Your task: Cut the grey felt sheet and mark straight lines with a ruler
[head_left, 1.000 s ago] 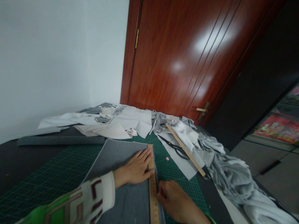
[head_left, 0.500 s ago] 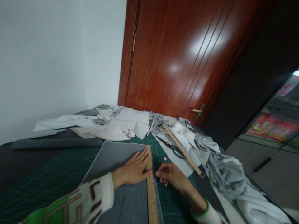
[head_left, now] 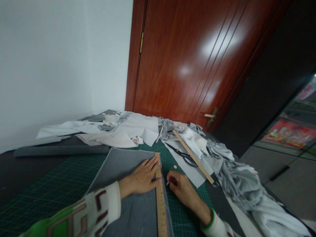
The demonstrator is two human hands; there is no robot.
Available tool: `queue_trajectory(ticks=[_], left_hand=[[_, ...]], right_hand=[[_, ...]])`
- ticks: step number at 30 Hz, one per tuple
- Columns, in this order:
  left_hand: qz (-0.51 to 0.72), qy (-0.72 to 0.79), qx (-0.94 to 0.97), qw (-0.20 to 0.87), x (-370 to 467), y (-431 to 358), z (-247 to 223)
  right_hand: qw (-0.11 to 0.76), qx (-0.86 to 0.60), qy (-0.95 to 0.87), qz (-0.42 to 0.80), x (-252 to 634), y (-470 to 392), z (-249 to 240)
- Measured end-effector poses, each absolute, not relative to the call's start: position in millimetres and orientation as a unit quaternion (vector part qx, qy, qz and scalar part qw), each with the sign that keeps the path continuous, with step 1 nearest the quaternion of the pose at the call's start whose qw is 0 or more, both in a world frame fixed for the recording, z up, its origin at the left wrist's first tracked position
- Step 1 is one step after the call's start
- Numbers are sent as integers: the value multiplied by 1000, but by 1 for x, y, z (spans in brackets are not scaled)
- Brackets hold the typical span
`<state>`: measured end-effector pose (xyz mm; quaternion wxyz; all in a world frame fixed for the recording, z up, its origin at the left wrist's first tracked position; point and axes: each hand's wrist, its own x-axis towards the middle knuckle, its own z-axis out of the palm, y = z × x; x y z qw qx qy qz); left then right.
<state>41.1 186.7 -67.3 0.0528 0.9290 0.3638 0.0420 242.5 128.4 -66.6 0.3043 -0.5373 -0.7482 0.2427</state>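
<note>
A grey piece of fabric [head_left: 130, 168] lies flat on the green cutting mat [head_left: 182, 217]. Along its right edge runs a wooden ruler [head_left: 161, 210]. My left hand [head_left: 143, 176] is spread flat over the fabric, its fingertips and thumb pressing on the ruler. Just right of the ruler, my right hand [head_left: 180, 186] is closed in a pinch around a small pink piece of tailor's chalk [head_left: 168, 182], mostly hidden by the fingers. A small pink disc [head_left: 175, 167] rests on the mat beyond that hand.
Black-handled scissors [head_left: 182, 154] and a second wooden ruler [head_left: 194, 156] lie on pale fabric at the right. Crumpled grey and white cloth [head_left: 247, 184] is heaped along the right side. More fabric scraps [head_left: 138, 126] lie at the back, before a wooden door [head_left: 177, 65].
My right hand has moved slightly away from the ruler's edge and turned, still pinching the chalk. My left hand stays on the ruler, and the fabric has not shifted.
</note>
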Motion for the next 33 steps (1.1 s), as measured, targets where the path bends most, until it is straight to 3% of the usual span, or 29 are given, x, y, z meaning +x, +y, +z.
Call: queue_trajectory(ticks=[23, 33], left_hand=[[36, 378, 922, 77, 40, 181, -62], [46, 373, 924, 70, 42, 186, -67]], right_hand=[[227, -613, -713, 252, 232, 114, -57], [287, -604, -659, 344, 230, 145, -56]])
